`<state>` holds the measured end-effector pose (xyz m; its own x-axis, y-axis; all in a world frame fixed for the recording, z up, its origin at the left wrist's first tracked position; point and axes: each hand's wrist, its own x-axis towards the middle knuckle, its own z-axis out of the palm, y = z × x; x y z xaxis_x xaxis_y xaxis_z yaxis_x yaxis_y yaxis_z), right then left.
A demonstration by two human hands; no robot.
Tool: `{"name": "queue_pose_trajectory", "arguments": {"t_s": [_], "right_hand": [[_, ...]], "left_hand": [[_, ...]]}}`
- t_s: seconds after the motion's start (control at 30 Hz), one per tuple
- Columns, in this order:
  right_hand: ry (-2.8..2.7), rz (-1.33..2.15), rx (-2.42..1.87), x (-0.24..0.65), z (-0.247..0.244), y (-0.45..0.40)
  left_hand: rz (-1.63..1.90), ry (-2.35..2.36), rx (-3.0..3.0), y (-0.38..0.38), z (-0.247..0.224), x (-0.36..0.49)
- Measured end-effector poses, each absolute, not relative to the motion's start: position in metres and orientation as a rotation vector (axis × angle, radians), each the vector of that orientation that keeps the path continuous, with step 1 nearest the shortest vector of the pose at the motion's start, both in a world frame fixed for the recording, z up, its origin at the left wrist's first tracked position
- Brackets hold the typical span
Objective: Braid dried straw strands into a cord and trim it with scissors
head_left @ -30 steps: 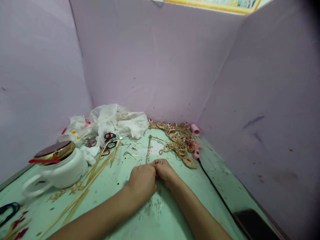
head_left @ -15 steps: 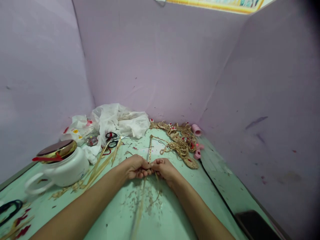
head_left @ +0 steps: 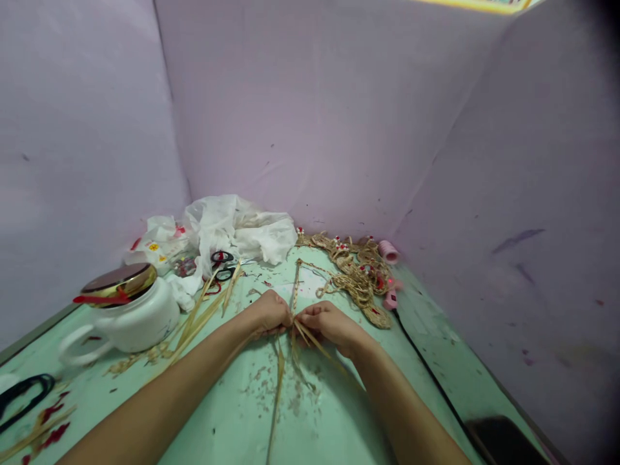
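Note:
A thin straw braid (head_left: 296, 289) runs from a point on the green table down to my two hands, which meet at its near end. My left hand (head_left: 272, 313) is closed around the braid's end, with a loose strand hanging below it. Close beside it, my right hand (head_left: 325, 323) pinches pale straw strands (head_left: 306, 336) that fan out toward the lower right. The fingertips partly hide where the strands cross. From the braid's far end a thin cord leads right to a heap of braided straw (head_left: 356, 287) with red and white beads.
At the left stand a white mug (head_left: 140, 323) with a gold-rimmed lid (head_left: 121, 284), black-handled scissors (head_left: 224, 274), long straw strips (head_left: 201, 316) and white plastic bags (head_left: 242, 229). On the right are a pink spool (head_left: 388, 252), a pink device (head_left: 391, 298) with a black cable, and a dark phone-like object (head_left: 504, 440).
The view has shifted slightly. My left hand has turned into a tighter fist, and the strands at my right hand now spread toward the lower right.

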<state>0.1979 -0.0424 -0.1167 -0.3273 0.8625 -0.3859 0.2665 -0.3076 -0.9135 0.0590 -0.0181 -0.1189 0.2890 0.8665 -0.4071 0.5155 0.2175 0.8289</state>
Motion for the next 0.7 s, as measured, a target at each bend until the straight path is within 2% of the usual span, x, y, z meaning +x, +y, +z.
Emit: {"name": "queue_pose_trajectory", "arguments": {"t_s": [0.27, 0.7], "right_hand": [[-1.329, 1.595, -1.481, 0.200, -0.126, -0.036], [-1.007, 1.873, -1.380, 0.194, -0.126, -0.041]], "left_hand": [[0.424, 1.263, 1.446, -0.018, -0.113, 0.057], [0.514, 1.219, 1.519, -0.019, -0.123, 0.061]]}}
